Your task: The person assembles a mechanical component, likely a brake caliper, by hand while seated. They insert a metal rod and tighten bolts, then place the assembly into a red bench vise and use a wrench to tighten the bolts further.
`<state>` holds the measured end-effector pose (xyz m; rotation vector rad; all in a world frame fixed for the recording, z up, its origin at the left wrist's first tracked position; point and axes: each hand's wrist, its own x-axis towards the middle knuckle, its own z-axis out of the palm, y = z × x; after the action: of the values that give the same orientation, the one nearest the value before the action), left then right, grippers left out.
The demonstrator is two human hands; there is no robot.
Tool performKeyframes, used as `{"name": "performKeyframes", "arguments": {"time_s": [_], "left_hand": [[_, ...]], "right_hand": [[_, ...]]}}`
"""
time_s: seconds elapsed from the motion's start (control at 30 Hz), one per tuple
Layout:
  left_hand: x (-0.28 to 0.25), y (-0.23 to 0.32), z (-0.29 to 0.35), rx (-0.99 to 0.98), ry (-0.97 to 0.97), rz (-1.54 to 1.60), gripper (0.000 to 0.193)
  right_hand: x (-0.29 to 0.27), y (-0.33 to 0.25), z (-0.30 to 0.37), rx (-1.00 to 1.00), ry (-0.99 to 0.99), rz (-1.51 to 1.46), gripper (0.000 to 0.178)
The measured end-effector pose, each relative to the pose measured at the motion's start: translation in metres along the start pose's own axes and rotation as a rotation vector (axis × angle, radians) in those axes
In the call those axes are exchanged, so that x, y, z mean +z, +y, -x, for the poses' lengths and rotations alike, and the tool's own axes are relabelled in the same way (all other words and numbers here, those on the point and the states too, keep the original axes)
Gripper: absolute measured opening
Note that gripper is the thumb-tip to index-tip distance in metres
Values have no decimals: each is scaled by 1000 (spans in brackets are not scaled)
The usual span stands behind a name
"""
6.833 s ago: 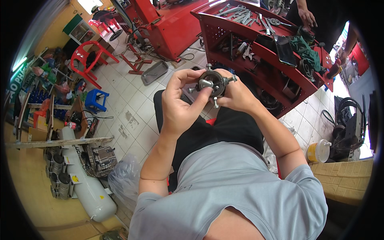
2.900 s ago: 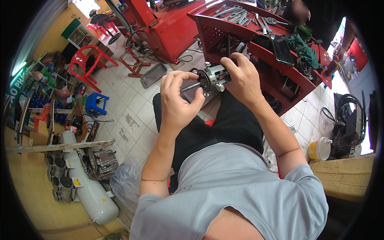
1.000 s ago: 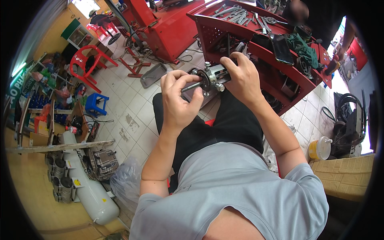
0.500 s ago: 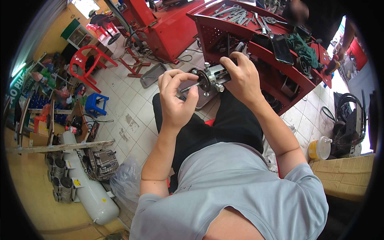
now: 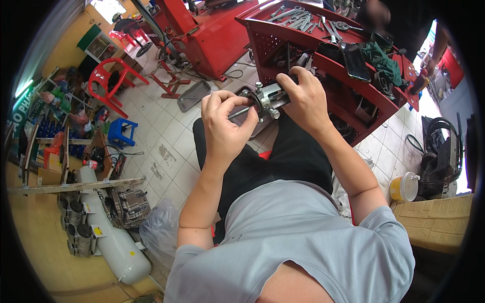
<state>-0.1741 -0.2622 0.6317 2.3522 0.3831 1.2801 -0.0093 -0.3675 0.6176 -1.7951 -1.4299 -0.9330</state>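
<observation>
Above my lap I hold a silvery metal mechanical part (image 5: 273, 97) with a slotted body, stubby round fittings around it and a dark disc at its left end. My right hand (image 5: 307, 101) is closed round the right end of the body. At the disc end, my left hand (image 5: 226, 126) has its thumb and fingers bent together on the part. A thin rod (image 5: 238, 113) sticks out to the left, beneath the left fingers. The exact contact of the left fingertips is partly hidden.
Ahead on the right stands a red tool cart (image 5: 298, 48) with several wrenches (image 5: 298, 19) and a phone (image 5: 355, 61). Metal trays (image 5: 193, 96) lie on the tiled floor. To the left are a red chair (image 5: 108, 83) and blue stool (image 5: 122, 132). Another person (image 5: 404, 25) stands far right.
My left hand has moved slightly right and its thumb and fingers have closed in on the disc end. The part has turned or tilted a little; my right hand stays on it.
</observation>
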Motion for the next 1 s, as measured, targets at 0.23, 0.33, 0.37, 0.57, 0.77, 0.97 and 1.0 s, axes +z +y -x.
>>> {"name": "performKeyframes", "arguments": {"time_s": [0.23,0.33,0.37,0.57,0.77,0.97,1.0], "left_hand": [[3,-7,0,-68,-65,36,18],[5,-12,-2,-40,-84,52,18],[6,-15,-3,-27,-92,58,19],[1,-30,-12,-2,-177,23,18],[3,-34,-15,-50,-224,1,18],[13,-59,-16,-249,-290,238,22],[15,-69,-14,-279,-303,278,22]], "right_hand": [[4,-1,4,0,-43,49,26],[4,1,4,8,-80,39,25],[6,2,5,7,-85,28,25],[13,3,9,34,-146,12,24],[16,3,8,26,-139,94,23],[23,3,4,11,-177,129,20],[26,2,4,8,-193,137,20]]}}
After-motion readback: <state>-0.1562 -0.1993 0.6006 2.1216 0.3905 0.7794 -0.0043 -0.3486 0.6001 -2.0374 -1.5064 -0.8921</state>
